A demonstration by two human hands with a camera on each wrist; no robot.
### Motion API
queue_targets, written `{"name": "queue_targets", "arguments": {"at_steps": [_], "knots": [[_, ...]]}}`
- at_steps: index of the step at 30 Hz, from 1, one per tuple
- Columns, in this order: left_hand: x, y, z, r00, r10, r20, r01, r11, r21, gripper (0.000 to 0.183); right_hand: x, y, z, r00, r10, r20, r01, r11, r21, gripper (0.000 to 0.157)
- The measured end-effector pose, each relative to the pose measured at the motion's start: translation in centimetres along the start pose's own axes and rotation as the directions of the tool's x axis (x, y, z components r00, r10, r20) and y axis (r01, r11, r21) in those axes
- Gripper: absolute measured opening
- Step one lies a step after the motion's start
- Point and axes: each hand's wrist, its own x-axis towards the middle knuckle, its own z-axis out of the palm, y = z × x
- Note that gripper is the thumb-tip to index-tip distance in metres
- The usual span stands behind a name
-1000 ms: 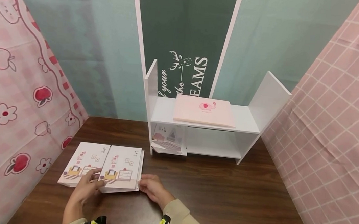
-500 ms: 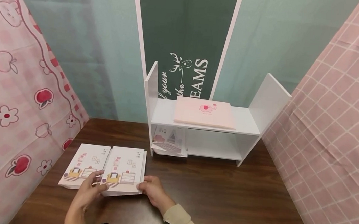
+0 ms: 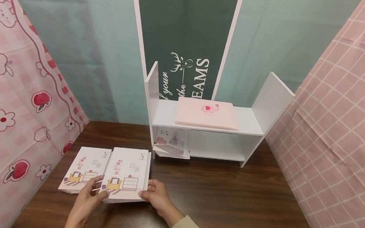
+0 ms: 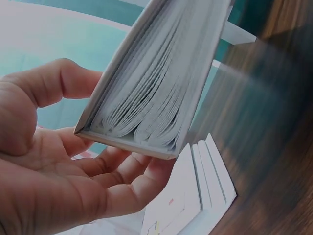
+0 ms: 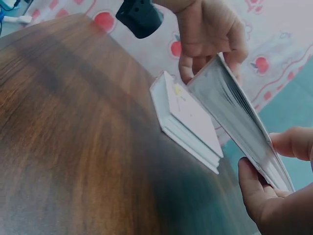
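Note:
Both hands hold a white photo album point(image 3: 125, 169) whose cover shows a yellow armchair and a dresser. My left hand point(image 3: 86, 198) grips its spine side, thumb on the front cover, fingers beneath. On the opposite edge, my right hand point(image 3: 159, 197) pinches it with the thumb on top. The left wrist view looks into the bottom end of the album point(image 4: 146, 98), where folded pages show between stiff covers. Under it, the right wrist view shows a gap above the table. A similar album point(image 3: 82, 167) lies flat to the left, beside the left hand.
Behind stands a white two-level shelf point(image 3: 250, 122) with tall side panels. A pink elephant-print book point(image 3: 207, 113) lies on its upper board, and another illustrated album point(image 3: 171, 142) sits in the lower left. Patterned curtains point(image 3: 24, 119) flank the wooden table point(image 3: 221, 198).
The album has risen off the table, tilting slightly and shifting a little to the right. My right thumb has come onto its front cover. The shelf and other album stay put.

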Motion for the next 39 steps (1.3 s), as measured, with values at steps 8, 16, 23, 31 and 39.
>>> {"name": "queue_targets", "arguments": {"at_steps": [8, 16, 23, 31, 39], "knots": [[-0.3, 0.7, 0.7, 1.0, -0.014, 0.009, 0.014, 0.999, -0.031, 0.061, -0.4, -1.2, -0.9, 1.0, -0.022, 0.005, 0.022, 1.0, -0.009, 0.043], [-0.8, 1.2, 1.8, 1.0, 0.007, 0.008, -0.006, 0.997, -0.076, 0.061, -0.9, -1.8, -2.2, 0.999, -0.043, -0.01, 0.042, 0.998, -0.051, 0.047], [-1.4, 1.6, 2.7, 1.0, 0.029, 0.005, -0.028, 0.994, -0.11, 0.063, -1.5, -2.0, -3.1, 0.999, -0.049, -0.022, 0.048, 0.997, -0.059, 0.047], [-2.0, 2.1, 3.9, 0.996, 0.085, -0.026, -0.088, 0.985, -0.151, 0.061, -2.3, -2.5, -3.9, 0.997, -0.069, -0.029, 0.068, 0.996, -0.056, 0.049], [-2.3, 2.7, 5.1, 0.993, 0.119, -0.025, -0.121, 0.984, -0.132, 0.063, -3.0, -3.0, -5.3, 0.996, -0.081, -0.049, 0.079, 0.996, -0.042, 0.051]]}}
